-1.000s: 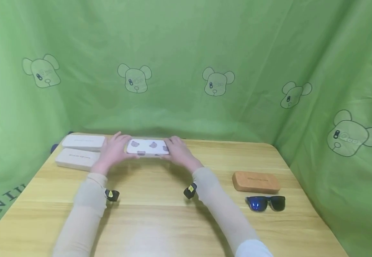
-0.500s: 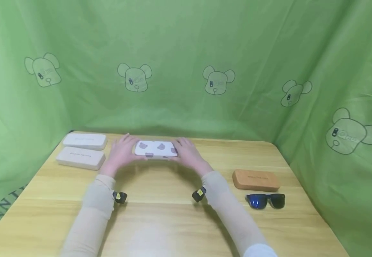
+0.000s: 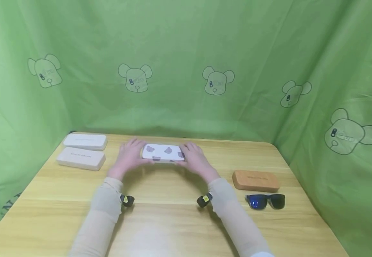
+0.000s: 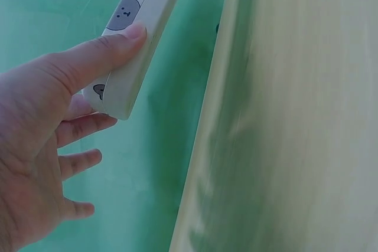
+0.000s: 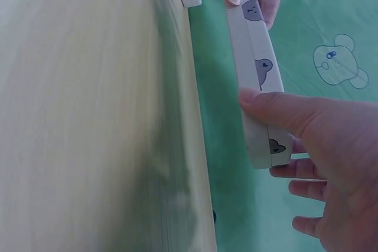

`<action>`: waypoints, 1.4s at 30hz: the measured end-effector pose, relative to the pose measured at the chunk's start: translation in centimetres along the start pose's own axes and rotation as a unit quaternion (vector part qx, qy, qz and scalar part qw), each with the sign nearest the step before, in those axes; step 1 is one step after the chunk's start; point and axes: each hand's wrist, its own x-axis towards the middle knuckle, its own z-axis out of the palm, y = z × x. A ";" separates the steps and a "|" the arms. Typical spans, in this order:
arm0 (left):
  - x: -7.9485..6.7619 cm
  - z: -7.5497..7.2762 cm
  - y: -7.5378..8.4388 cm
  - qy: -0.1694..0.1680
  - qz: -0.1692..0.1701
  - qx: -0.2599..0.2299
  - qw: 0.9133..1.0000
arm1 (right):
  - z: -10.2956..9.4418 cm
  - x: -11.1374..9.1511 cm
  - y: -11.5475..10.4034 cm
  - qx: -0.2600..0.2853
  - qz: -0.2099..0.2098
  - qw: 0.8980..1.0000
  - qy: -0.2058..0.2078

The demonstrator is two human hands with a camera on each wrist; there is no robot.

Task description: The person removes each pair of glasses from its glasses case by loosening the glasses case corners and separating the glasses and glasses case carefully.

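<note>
Both hands hold a white glasses case [image 3: 162, 152] with grey bear heads on it, one hand at each end. My left hand [image 3: 130, 157] pinches its left end; in the left wrist view the thumb [image 4: 121, 45] presses the near side and the other fingers lie behind or spread below. My right hand [image 3: 196, 160] pinches the right end, its thumb [image 5: 277, 105] across the near side in the right wrist view. The case is lid up and held level, above the wooden table near its far edge. Both wrist views show a gap between case and table.
Two pale glasses cases, a white one [image 3: 85, 141] and a beige one [image 3: 81, 158], lie at the back left of the table [image 3: 166, 228]. An orange-brown case [image 3: 255, 180] and blue-lensed sunglasses [image 3: 265, 201] lie at the right. A green curtain [image 3: 176, 107] surrounds the far sides.
Both hands have carried the bear-patterned case to the right and slightly nearer, away from the two pale cases, which now show fully. The other things stay where they were.
</note>
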 end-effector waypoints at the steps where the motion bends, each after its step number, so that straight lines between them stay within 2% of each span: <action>1: 0.0 0.1 0.2 -0.002 0.001 0.001 1.000 | -0.1 -0.2 0.1 0.000 0.001 1.000 0.001; 12: 0.2 1.2 2.4 -0.008 0.009 -0.006 1.000 | -1.2 -2.3 1.5 0.014 0.023 1.000 -0.002; 19: 0.5 1.9 3.4 -0.003 0.014 0.003 1.000 | -1.4 -3.3 2.2 0.012 0.023 1.000 0.005; 30: 0.6 3.0 5.1 -0.006 0.011 -0.015 1.000 | -1.9 -4.7 3.5 0.013 0.033 0.999 0.011; 42: 0.2 3.9 7.2 -0.016 -0.007 -0.053 0.998 | -2.2 -6.4 4.8 0.026 0.052 0.998 0.003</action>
